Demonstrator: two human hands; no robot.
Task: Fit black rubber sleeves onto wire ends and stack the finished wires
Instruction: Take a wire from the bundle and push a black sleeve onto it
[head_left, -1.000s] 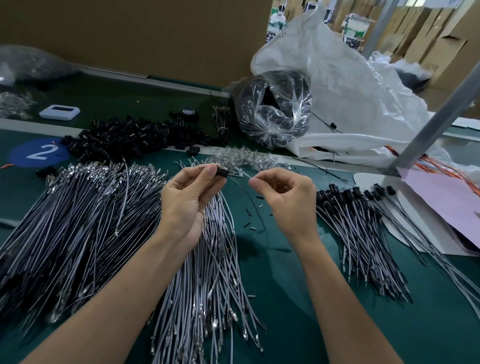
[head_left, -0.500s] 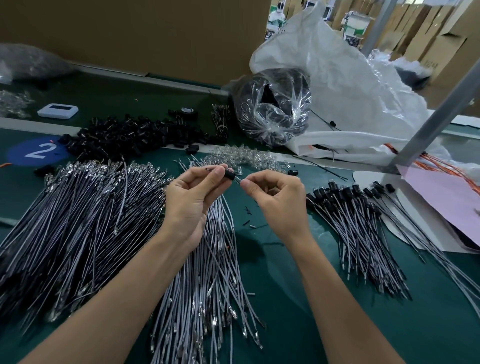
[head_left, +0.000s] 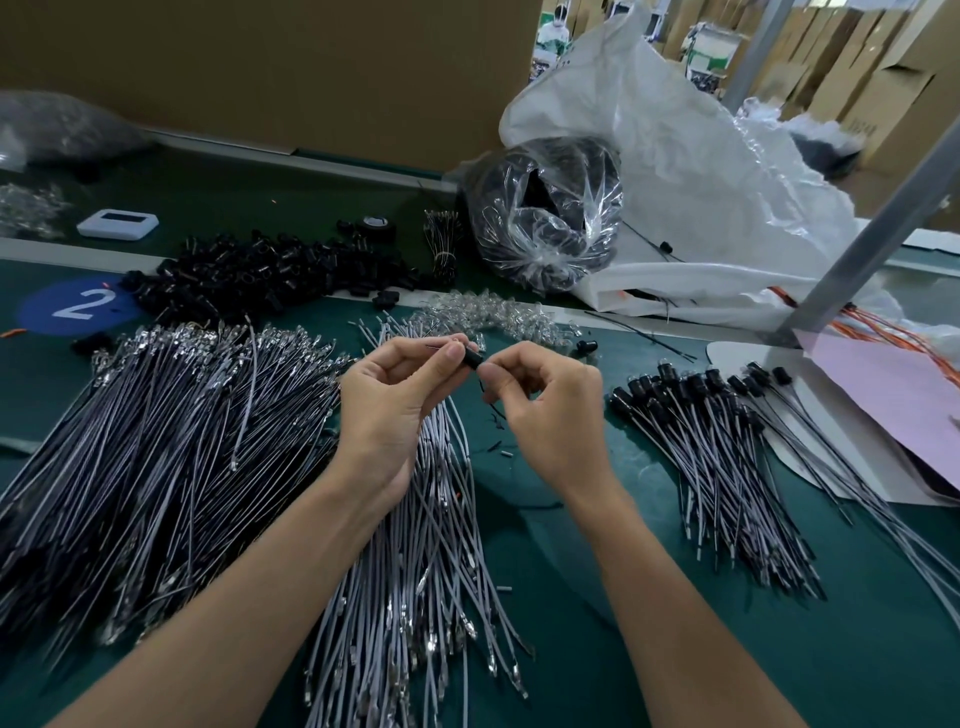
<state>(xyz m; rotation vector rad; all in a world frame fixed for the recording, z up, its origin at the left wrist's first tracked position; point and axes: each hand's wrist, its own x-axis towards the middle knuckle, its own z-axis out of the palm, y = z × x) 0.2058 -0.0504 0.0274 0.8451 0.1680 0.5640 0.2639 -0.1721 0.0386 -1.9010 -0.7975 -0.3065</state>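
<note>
Both forearms reaching forward, left hand (head_left: 395, 405) and right hand (head_left: 550, 415) raised close together, fingers (head_left: 451, 356) curled in pinches

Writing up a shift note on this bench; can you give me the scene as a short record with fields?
left hand: pinches black rubber sleeve at fingertips
right hand: pinches thin wire right beside sleeve
bare wires: large piles left of and under the hands
finished wires: pile at right, sleeved ends far from person
loose sleeves: black heap beyond the bare wires
</note>
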